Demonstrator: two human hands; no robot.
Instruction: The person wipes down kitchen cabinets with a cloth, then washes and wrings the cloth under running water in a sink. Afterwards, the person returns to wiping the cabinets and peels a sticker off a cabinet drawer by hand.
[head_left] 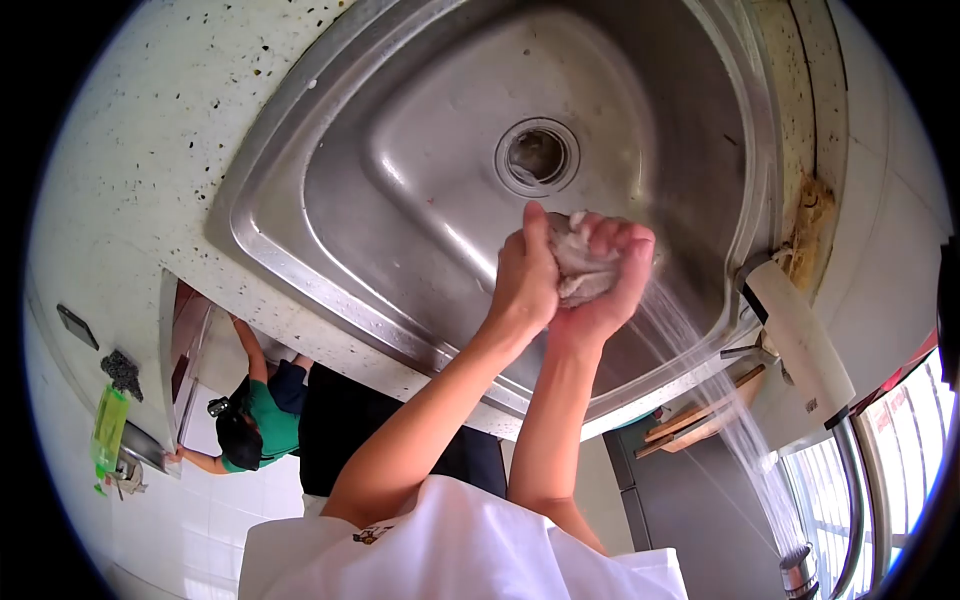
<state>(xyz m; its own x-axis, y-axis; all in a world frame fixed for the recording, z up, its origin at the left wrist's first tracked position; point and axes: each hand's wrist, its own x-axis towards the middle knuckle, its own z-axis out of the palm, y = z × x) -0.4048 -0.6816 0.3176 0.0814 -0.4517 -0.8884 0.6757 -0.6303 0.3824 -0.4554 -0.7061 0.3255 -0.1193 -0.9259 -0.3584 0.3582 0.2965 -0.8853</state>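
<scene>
Over the steel sink (340,190), my left hand (525,270) and my right hand (615,280) are pressed together around a wet, crumpled whitish cloth (585,265). Both sets of fingers are closed on it, and the fingers of my right hand curl over its far side. Part of the cloth is hidden inside my grip. Just beyond my hands lies the round drain (537,155). A spray of water (700,360) runs from the faucet head (797,570) at the lower right up to my right hand.
A beige faucet body (800,340) stands by the sink's right rim. Wooden boards (700,415) are below it. On the left counter lie a phone (77,327), a dark scouring pad (121,372) and a green bottle (108,430). A person in green (265,420) works at lower left.
</scene>
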